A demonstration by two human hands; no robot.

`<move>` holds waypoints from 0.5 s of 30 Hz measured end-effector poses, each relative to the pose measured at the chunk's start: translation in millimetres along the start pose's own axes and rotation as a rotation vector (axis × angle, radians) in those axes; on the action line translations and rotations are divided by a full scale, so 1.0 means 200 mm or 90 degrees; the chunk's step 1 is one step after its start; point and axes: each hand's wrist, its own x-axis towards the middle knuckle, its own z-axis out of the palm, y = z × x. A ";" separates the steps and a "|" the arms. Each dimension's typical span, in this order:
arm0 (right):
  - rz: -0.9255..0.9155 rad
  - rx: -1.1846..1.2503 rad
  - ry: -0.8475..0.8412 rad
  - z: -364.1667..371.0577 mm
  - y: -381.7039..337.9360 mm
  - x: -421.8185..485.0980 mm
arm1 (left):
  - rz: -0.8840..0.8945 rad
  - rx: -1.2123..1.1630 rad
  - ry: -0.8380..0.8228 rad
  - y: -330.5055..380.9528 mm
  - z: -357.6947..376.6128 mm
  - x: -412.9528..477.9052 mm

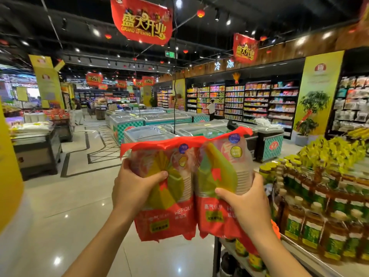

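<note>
The person stands in a supermarket aisle and holds up 2 packs at the centre of the frame, side by side and touching along their inner edges. The left hand (135, 188) grips the left pack of paper cups (171, 220) from its outer side, thumb pressed across the front and the other fingers curled out of sight behind. The right hand (245, 204) grips the right pack of paper cups (219, 162) the same way, thumb on the front near the lower middle. Both packs are upright, in clear film with red bands at top and bottom, and each seems to hold 2 stacks of cups, though motion blur makes that hard to confirm. The right pack sits slightly higher than the left.

In the lower right of the frame, a metal rack (299, 254) carries rows of cooking oil bottles (311, 222) with green labels, just beside the right forearm. Behind the packs, at mid-frame, stand chest freezers (151, 132) with glass lids. Stocked wall shelves (255, 100) run along the right background, where a shopper in white (211, 108) stands. A red "Grand Opening" banner (141, 21) hangs at the upper centre. The glossy tiled floor (69, 196) fills the lower left.
</note>
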 end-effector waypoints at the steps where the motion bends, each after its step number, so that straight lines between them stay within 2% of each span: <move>1: -0.003 -0.002 0.001 0.06 0.01 0.06 | -0.002 -0.003 -0.004 -0.02 0.02 0.08; 15: 0.018 -0.004 -0.001 0.64 0.25 0.74 | -0.019 0.026 -0.033 -0.32 0.37 0.84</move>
